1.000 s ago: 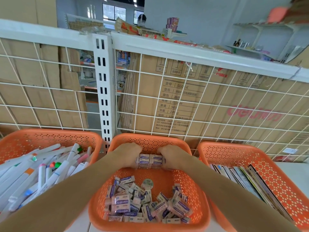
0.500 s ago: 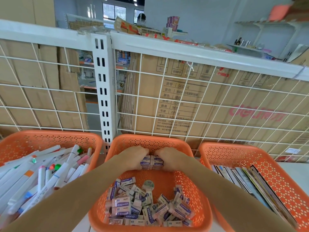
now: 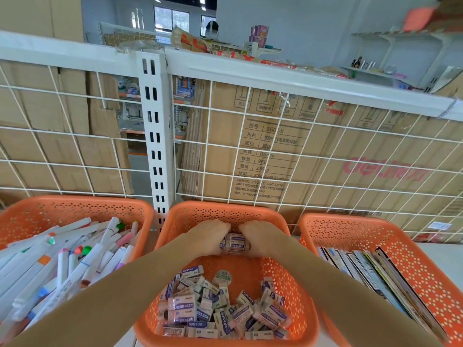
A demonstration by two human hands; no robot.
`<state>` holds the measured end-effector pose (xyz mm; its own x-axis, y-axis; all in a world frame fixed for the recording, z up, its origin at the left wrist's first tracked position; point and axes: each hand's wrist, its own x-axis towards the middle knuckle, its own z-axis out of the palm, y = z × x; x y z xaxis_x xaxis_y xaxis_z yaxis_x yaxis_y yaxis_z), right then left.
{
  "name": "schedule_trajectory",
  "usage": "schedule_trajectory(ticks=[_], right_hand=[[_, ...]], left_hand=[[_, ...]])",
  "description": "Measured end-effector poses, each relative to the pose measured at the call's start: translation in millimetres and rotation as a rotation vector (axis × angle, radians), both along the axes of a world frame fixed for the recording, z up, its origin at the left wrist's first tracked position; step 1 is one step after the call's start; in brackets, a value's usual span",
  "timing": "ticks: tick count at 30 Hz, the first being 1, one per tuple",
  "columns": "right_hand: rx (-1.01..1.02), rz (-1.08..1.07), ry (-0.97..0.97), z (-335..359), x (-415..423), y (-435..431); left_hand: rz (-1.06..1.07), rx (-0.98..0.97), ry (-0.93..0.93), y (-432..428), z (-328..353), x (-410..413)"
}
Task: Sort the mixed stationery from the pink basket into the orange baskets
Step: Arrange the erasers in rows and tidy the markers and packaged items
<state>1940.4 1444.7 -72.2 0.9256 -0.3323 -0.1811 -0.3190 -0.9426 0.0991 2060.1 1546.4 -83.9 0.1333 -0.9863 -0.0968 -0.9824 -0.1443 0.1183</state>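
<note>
Three orange baskets stand in a row. In the far half of the middle basket (image 3: 295, 276), my left hand (image 3: 209, 236) and my right hand (image 3: 260, 237) together grip a small stack of erasers (image 3: 234, 244) pressed between them. A loose heap of wrapped erasers (image 3: 215, 311) fills the near half of that basket. The left basket (image 3: 75, 209) holds several marker pens (image 3: 75, 259). The right basket (image 3: 350, 229) holds thin booklets (image 3: 370, 266) standing on edge. The pink basket is out of view.
A white wire-grid panel (image 3: 250, 151) with a slotted white post (image 3: 155, 136) rises directly behind the baskets. Large cardboard boxes (image 3: 300, 156) stand behind the grid. Shelving with small goods (image 3: 370, 63) is far back at the right.
Both hands have drawn closer together on the eraser stack and shifted slightly toward the basket's back wall. The camera view has tilted a little.
</note>
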Motion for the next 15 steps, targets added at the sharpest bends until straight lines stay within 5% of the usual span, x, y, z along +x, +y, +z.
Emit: schedule_trajectory(ticks=[15], right_hand=[[0.029,-0.046,-0.028,-3.5,-1.0,3.1]], left_hand=[[-0.026,-0.005,0.042,-4.8,-1.8,-3.8]])
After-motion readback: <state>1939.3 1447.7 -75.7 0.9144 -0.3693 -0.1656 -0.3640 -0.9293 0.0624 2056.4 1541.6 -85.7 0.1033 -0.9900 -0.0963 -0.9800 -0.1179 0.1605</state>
